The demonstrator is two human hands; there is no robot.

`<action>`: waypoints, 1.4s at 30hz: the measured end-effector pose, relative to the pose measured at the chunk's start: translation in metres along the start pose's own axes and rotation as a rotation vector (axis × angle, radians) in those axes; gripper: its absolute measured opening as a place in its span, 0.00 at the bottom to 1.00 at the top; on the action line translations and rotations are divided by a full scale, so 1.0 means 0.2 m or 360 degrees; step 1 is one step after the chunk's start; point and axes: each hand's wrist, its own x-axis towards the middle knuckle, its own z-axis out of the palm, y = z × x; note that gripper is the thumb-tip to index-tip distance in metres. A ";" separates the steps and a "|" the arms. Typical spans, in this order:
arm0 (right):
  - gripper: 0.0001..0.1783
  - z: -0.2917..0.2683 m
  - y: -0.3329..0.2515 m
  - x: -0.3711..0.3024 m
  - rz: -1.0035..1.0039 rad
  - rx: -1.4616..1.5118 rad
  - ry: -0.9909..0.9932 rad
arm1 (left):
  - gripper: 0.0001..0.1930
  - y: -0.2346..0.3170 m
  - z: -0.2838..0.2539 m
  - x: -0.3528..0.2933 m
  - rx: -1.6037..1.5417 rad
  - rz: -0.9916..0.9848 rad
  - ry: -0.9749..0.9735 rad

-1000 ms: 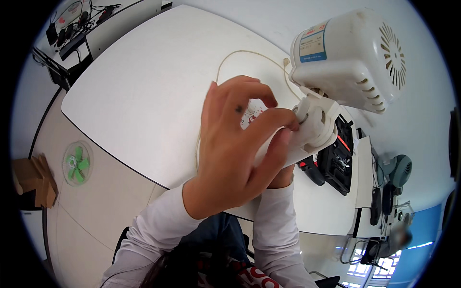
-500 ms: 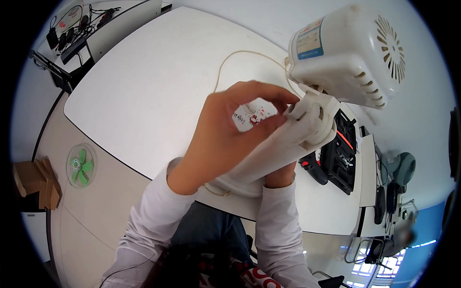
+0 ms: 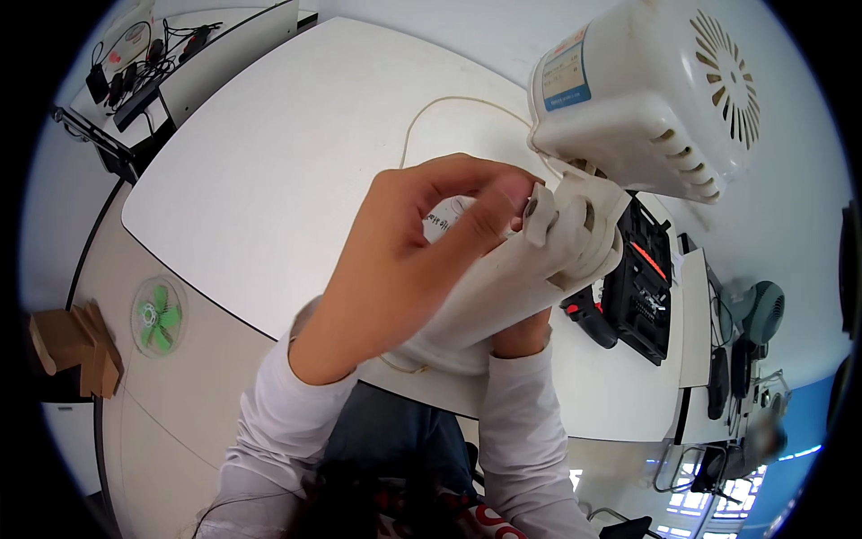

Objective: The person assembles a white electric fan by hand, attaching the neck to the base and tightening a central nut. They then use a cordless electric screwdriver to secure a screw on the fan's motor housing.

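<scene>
1. While the left hand pinches a small off-white piece between thumb and index finger, the right hand is mostly hidden behind the white fan column; its fingers cannot be told.
2. The column slants up from near the desk's near edge, the pinched piece at its top.
3. Beyond is the vented motor housing.
4. A pale cord loops toward the far edge.
5. Near the right edge lie an open black toolbox and a red-and-black tool.
</scene>
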 end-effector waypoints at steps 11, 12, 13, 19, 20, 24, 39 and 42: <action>0.17 0.02 -0.03 0.00 0.0002 0.0098 -0.0065 | 0.18 -0.12 -0.02 -0.08 0.0724 0.0832 0.0102; 0.17 0.02 -0.02 0.00 -0.0054 0.0031 -0.0076 | 0.19 -0.15 -0.02 -0.10 0.0785 0.0891 0.0137; 0.17 0.02 -0.02 0.01 -0.0194 -0.0183 -0.0082 | 0.21 -0.18 -0.03 -0.11 0.0946 0.0983 0.0198; 0.17 0.01 -0.03 -0.02 0.0239 0.0360 -0.0001 | 0.20 -0.18 -0.02 -0.13 0.1540 0.1220 0.0211; 0.17 0.00 -0.03 -0.02 0.0268 0.0326 0.0009 | 0.20 -0.17 0.00 -0.15 0.1466 0.1166 0.0201; 0.16 0.03 0.00 0.00 0.0135 0.0231 0.0028 | 0.24 -0.16 0.01 -0.22 0.1354 0.0873 0.0103; 0.14 0.05 -0.08 0.02 -0.0193 -0.0310 -0.0108 | 0.29 -0.10 0.07 -0.16 0.0396 0.0366 -0.0089; 0.14 0.05 -0.14 0.01 0.0085 0.0175 -0.0105 | 0.32 -0.02 0.09 -0.13 0.0086 0.0126 -0.0151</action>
